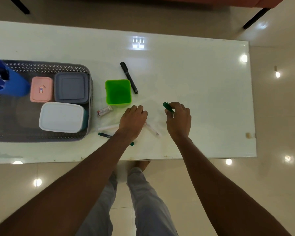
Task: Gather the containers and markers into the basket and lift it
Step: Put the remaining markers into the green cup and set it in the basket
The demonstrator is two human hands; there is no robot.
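A green marker (pixel 168 108) is pinched in the curled fingers of the right hand (pixel 178 117), low over the worktop (pixel 194 65). The left hand (pixel 133 118) is curled, knuckles up, beside a white pen (pixel 152 129); whether the pen is gripped cannot be told. A pink container (pixel 41 89), grey container (pixel 71 87) and white container (pixel 61 116) are seated in the basket (pixel 46 66). A green cup (pixel 118 91) and black marker (pixel 129 77) are seen outside it, to its right.
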